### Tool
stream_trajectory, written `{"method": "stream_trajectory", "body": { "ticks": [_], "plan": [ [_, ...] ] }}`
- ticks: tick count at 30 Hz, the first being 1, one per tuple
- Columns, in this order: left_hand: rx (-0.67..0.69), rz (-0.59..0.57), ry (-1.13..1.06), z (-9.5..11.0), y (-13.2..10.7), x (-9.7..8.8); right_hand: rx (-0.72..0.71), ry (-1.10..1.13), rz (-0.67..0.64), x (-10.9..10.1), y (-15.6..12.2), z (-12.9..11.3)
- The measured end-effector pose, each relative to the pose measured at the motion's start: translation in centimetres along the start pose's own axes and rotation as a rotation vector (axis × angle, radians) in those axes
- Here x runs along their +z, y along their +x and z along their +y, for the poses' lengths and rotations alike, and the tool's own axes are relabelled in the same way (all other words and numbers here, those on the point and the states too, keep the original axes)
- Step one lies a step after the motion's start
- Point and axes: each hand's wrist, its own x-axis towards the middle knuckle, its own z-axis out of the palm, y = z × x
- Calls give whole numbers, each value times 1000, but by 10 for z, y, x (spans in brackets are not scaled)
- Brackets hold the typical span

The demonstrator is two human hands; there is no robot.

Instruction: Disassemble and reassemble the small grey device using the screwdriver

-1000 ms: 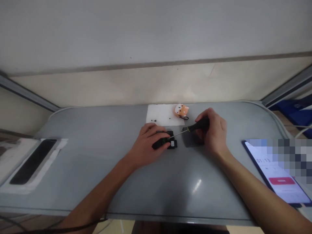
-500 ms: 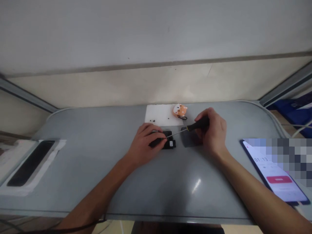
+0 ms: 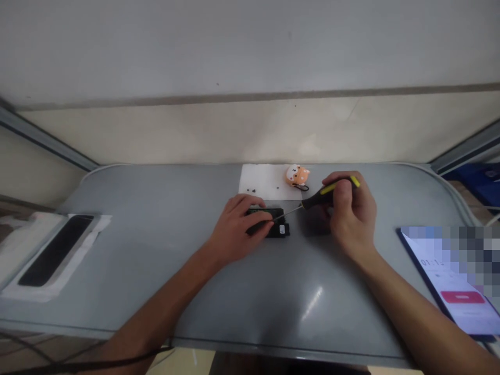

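A small black device (image 3: 275,224) lies near the middle of the grey table (image 3: 156,234). My left hand (image 3: 238,229) presses on its left side, fingers curled over it. My right hand (image 3: 351,211) grips a screwdriver (image 3: 320,195) with a black and yellow handle. Its thin metal shaft slants down and left, with the tip at the device's top right. A dark flat piece (image 3: 316,225) lies under my right hand, partly hidden.
A white sheet (image 3: 265,182) with a few tiny dark screws lies behind the device, an orange animal figure (image 3: 297,175) at its right corner. A black phone on white wrapping (image 3: 54,255) sits far left. A lit tablet (image 3: 457,284) lies at the right edge.
My right hand has shifted its hold on the screwdriver, so the yellow end of the handle now shows. My left hand stays on the device. The view has shifted slightly.
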Motion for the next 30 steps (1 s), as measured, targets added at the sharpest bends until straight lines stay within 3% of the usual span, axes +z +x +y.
{"method": "stream_trajectory", "body": {
  "ticks": [5, 8, 12, 23, 30],
  "plan": [
    [-105, -185, 67, 5, -3, 1, -79, -180, -88, -5, -3, 3],
    [-110, -229, 55, 6, -6, 3, -151, -258, -148, -8, -3, 5],
    [-96, -239, 48, 1, -11, 9, -235, -293, -153, -10, -2, 6],
    [-71, -246, 36, -2, -11, 10, -280, -322, -139, -9, -1, 7],
    [-70, -132, 29, 1, -11, 8, -239, -219, -115, -9, -2, 10]
  ]
}}
